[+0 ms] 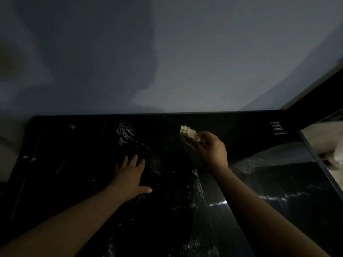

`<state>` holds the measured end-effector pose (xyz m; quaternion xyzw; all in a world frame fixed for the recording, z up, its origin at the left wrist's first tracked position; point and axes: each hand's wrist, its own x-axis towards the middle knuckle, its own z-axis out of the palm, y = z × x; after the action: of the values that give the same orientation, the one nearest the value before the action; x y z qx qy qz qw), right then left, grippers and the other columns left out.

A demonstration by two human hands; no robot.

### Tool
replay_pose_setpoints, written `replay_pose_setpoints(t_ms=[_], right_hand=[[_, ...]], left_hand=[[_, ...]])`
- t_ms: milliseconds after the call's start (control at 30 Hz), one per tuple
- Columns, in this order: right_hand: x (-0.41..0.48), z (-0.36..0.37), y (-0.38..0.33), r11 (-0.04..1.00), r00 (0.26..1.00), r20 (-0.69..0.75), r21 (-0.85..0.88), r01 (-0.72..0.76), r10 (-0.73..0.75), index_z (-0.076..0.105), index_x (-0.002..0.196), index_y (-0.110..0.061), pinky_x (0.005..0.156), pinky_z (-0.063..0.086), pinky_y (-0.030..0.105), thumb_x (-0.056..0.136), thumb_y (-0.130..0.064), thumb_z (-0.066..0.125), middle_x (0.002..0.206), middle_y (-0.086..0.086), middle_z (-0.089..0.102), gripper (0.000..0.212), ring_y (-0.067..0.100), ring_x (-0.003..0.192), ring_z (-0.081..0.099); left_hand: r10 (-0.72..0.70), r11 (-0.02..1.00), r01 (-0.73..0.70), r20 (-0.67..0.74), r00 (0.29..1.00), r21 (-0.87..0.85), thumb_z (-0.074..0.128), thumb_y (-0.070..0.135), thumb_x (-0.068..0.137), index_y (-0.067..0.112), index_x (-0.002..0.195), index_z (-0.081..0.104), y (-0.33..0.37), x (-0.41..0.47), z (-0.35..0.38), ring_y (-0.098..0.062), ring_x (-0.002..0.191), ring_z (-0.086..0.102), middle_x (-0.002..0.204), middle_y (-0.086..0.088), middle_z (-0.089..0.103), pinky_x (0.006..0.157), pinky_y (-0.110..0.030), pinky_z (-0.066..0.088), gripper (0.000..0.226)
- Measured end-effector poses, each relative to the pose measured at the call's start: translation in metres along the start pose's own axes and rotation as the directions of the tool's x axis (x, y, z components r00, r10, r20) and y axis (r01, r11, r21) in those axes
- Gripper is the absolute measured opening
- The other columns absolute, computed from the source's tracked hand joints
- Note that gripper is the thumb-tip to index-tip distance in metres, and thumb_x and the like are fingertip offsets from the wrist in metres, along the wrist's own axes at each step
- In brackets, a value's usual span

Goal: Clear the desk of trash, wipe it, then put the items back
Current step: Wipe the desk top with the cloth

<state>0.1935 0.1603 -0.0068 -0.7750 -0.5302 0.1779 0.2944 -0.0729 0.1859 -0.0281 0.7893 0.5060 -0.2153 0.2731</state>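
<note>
Left hand (130, 175): fingers spread flat, pressed on the wet black bench (259, 182).
Right hand (211, 147): raised above the bench, fingers clamped on a pale textured cloth (189, 135).

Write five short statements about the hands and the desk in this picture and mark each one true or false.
1. The right hand grips a pale wad. True.
2. The left hand holds a bottle. False: it lies flat on the desk, fingers spread, holding nothing.
3. The desk is black. True.
4. The wad lies on the desk beside the left hand. False: the right hand holds it.
5. The wall behind the desk is red. False: it is grey.
</note>
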Motion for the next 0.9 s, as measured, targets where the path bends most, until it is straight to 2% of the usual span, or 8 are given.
replay_pose_setpoints(t_ms=[100,233,300,433,567,733,900], right_hand=[[0.047,0.010,0.003,0.998,0.998,0.020,-0.043,0.054,-0.053,0.064,0.113,-0.021,0.078,0.054,0.037,0.084,-0.019,0.067,0.109,0.000,0.065,0.029,0.019,0.095,0.063],[0.096,0.027,0.008,0.993,0.995,0.036,-0.072,0.091,-0.088,0.064,0.119,-0.018,0.083,0.054,0.037,0.085,-0.017,0.066,0.117,0.003,0.064,0.034,0.022,0.100,0.063],[0.114,0.037,0.010,0.990,0.993,0.048,-0.086,0.115,-0.112,0.064,0.122,-0.017,0.086,0.053,0.037,0.086,-0.017,0.064,0.118,0.004,0.064,0.035,0.023,0.103,0.062],[0.143,0.053,0.013,0.964,0.978,0.082,-0.172,0.204,-0.193,0.065,0.121,-0.014,0.082,0.050,0.034,0.088,-0.014,0.060,0.119,0.006,0.063,0.033,0.025,0.103,0.060],[0.162,0.066,0.017,0.960,0.972,0.119,-0.173,0.221,-0.202,0.066,0.120,-0.013,0.087,0.051,0.038,0.090,-0.014,0.059,0.123,0.007,0.062,0.031,0.027,0.106,0.060],[0.164,0.088,0.024,0.981,0.963,0.207,-0.059,0.187,-0.171,0.064,0.123,-0.012,0.098,0.047,0.039,0.094,-0.023,0.058,0.130,0.007,0.060,0.032,0.026,0.116,0.057],[0.148,0.099,0.033,0.991,0.983,0.143,0.089,0.099,-0.111,0.064,0.123,-0.015,0.107,0.039,0.033,0.093,-0.023,0.061,0.135,0.004,0.057,0.031,0.019,0.127,0.050]], left_hand=[[-0.036,0.999,0.036,-0.018,0.999,0.007,0.062,0.073,0.071,0.027,0.153,-0.009,0.002,0.019,-0.004,-0.039,0.144,-0.017,0.158,-0.007,-0.024,0.117,-0.056,0.006,0.118],[-0.061,0.998,0.061,0.002,0.998,-0.009,0.066,0.077,0.062,0.030,0.149,-0.020,0.003,0.041,-0.006,-0.042,0.140,-0.027,0.151,-0.007,-0.038,0.114,-0.061,0.001,0.131],[-0.076,0.997,0.076,0.004,0.997,0.008,0.067,0.077,0.060,0.032,0.148,-0.022,0.003,0.050,-0.004,-0.043,0.139,-0.029,0.150,-0.006,-0.041,0.113,-0.063,-0.001,0.133],[-0.100,0.995,0.100,0.004,0.995,0.011,0.067,0.078,0.057,0.035,0.147,-0.024,0.003,0.059,0.002,-0.043,0.136,-0.034,0.148,-0.004,-0.044,0.111,-0.065,-0.004,0.135],[-0.112,0.994,0.112,0.021,0.993,0.016,0.067,0.077,0.058,0.034,0.146,-0.026,0.004,0.061,0.003,-0.043,0.135,-0.035,0.146,-0.004,-0.046,0.111,-0.066,-0.005,0.135],[-0.130,0.991,0.128,0.043,0.991,0.042,0.066,0.077,0.059,0.033,0.145,-0.028,0.006,0.062,0.002,-0.043,0.134,-0.037,0.144,-0.005,-0.048,0.111,-0.065,-0.005,0.135],[-0.124,0.992,0.123,0.034,0.992,0.027,0.067,0.077,0.058,0.034,0.145,-0.027,0.005,0.062,0.004,-0.043,0.134,-0.038,0.142,-0.004,-0.050,0.111,-0.066,-0.007,0.136]])
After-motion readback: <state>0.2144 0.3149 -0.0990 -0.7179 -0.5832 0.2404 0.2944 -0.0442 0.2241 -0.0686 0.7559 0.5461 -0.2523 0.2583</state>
